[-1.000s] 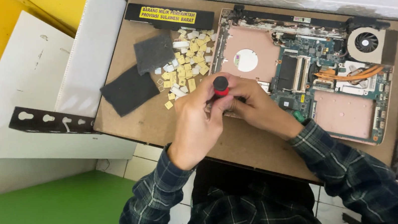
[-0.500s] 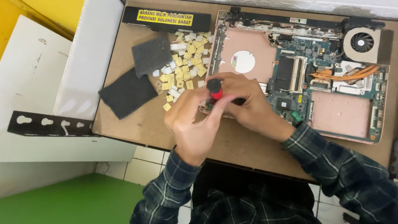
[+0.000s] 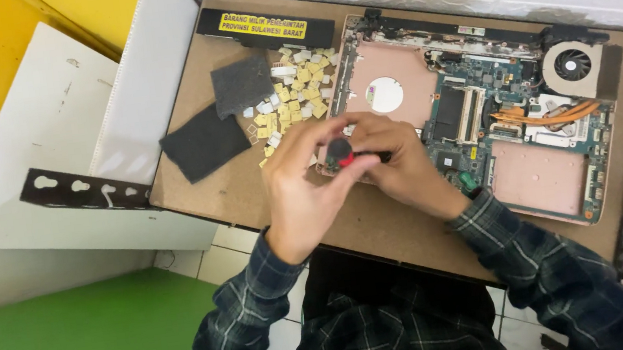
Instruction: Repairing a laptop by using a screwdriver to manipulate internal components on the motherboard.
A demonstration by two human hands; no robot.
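An opened laptop base (image 3: 479, 123) with bare circuit board, pink shields, copper heat pipe and fan lies on a brown board table (image 3: 251, 198). Over its front left corner, both hands meet around a screwdriver with a black and red handle (image 3: 340, 152) that stands upright. My left hand (image 3: 305, 187) wraps the handle from the left. My right hand (image 3: 405, 163) closes on it from the right, and the shaft and tip are hidden under the fingers.
Several small yellow and white key caps (image 3: 294, 94) lie heaped left of the laptop, beside two dark foam pads (image 3: 204, 142). A black strip with a yellow label (image 3: 262, 27) sits at the table's back. White panels (image 3: 49, 167) and a black bracket stand left; dark parts lie at the right edge.
Both hands stay on the screwdriver at the same corner of the laptop; the fingers have shifted slightly around the handle. The view has drifted a little.
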